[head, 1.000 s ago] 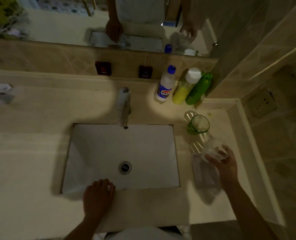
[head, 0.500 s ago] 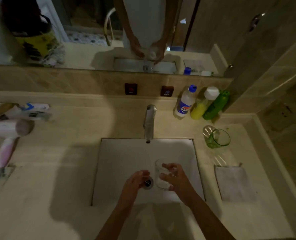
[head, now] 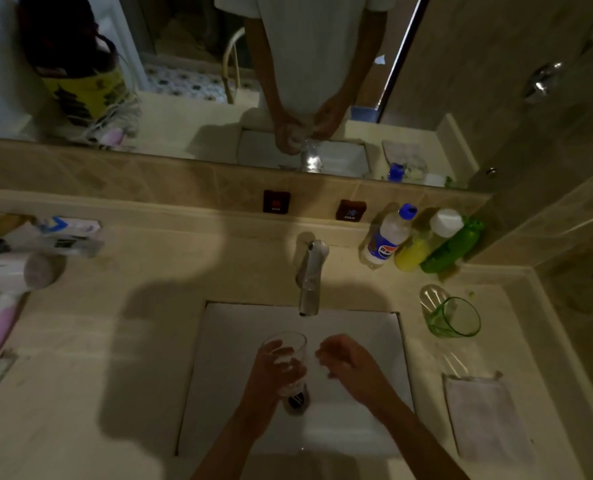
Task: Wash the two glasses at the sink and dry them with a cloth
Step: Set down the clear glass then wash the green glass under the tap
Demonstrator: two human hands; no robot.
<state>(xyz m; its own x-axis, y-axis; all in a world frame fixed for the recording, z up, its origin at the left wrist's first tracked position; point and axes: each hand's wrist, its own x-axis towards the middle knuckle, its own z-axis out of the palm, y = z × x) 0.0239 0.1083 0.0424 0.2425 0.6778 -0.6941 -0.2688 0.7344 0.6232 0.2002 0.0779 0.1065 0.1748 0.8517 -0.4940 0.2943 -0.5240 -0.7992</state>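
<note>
Only the head view to go on, and it's dim. The left hand (head: 270,375) has its fingers wrapped round a clear glass (head: 285,355), holding it over the sink (head: 367,427) just above the drain (head: 296,400). The glass stands about upright with its mouth tipped a bit toward the tap (head: 311,275), sitting just below and left of the spout. The right hand (head: 348,363) is right beside it, loosely curled, holding nothing. The green glass (head: 454,318) waits on the counter (head: 115,341), the cloth (head: 485,414) nearer the right hand.
</note>
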